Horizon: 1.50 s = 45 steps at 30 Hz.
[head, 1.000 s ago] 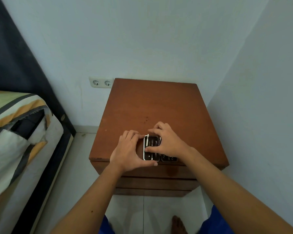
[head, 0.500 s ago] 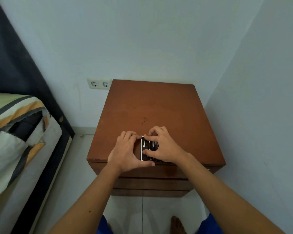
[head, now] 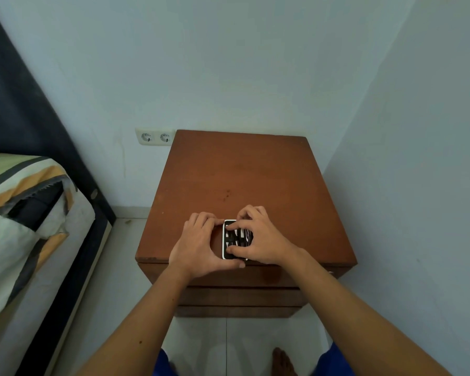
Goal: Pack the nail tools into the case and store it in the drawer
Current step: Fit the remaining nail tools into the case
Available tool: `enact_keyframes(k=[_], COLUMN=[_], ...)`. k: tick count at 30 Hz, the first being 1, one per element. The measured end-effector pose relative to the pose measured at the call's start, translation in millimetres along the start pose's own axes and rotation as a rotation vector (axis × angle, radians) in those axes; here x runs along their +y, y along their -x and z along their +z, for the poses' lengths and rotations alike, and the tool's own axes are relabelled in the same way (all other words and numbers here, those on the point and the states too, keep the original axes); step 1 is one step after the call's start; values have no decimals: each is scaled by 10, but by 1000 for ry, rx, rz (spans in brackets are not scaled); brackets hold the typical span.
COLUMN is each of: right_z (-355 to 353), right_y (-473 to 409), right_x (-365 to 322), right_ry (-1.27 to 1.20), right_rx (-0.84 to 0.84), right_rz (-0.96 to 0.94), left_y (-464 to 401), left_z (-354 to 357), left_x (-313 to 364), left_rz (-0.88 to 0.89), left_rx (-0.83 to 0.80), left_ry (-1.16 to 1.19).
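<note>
So closest to the camera you've got two bare forearms coming up from the bottom of the view, a bare foot (head: 281, 360) on the tiled floor (head: 114, 280), and then the front of the brown nightstand (head: 242, 169) with its drawer (head: 239, 295) fronts all pushed in, so nothing's open yet.

Right at the near edge of the top sits the case (head: 235, 239), a small dark thing with a white rim, open, with little silvery nail tools (head: 240, 236) showing inside. The left hand (head: 201, 245) cups its left side, thumb running along the near edge, fingers curled at the far corner. The right hand (head: 258, 238) lies over the right half, thumb and forefinger pressed onto the contents, looks like it's seating a tool in its slot. Can't tell which tool, too small and half covered.

My guess is packing is nearly done but the case hasn't been closed.

What could go wrong: the case is really close to the front lip, so a hard push or a slip of the left thumb could shove it off the edge and dump everything on the tiles. Also, if a tool isn't lying flat, the case probably won't shut.

Further back the top is bare, then a double wall socket (head: 155, 137) to the left and a bed (head: 25, 213) off to the side.
</note>
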State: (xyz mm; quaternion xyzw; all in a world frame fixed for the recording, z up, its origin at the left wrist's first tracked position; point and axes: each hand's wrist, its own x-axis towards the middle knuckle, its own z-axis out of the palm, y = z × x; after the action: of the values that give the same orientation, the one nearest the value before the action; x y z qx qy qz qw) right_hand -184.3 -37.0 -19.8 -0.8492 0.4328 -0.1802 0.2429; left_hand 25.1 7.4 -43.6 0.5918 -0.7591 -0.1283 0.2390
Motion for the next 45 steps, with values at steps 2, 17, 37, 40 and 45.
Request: enact_keyframes(k=[2, 17, 37, 40, 45], right_z=[-60, -432, -309, -327, -291], right_y=[8, 149, 663, 469, 103], right_x=[21, 586, 448, 451, 382], right_ry=[-1, -20, -160, -158, -192], right_rx=[17, 127, 203, 257, 194], right_rz=[4, 241, 310, 357, 461], left_y=[2, -14, -105, -123, -243], left_z=[2, 9, 109, 105, 50], left_x=[-2, -31, -119, -105, -11], left_rz=[2, 23, -78, -97, -238], left_rx=[4, 34, 90, 85, 49], left_ry=[1, 46, 121, 142, 260])
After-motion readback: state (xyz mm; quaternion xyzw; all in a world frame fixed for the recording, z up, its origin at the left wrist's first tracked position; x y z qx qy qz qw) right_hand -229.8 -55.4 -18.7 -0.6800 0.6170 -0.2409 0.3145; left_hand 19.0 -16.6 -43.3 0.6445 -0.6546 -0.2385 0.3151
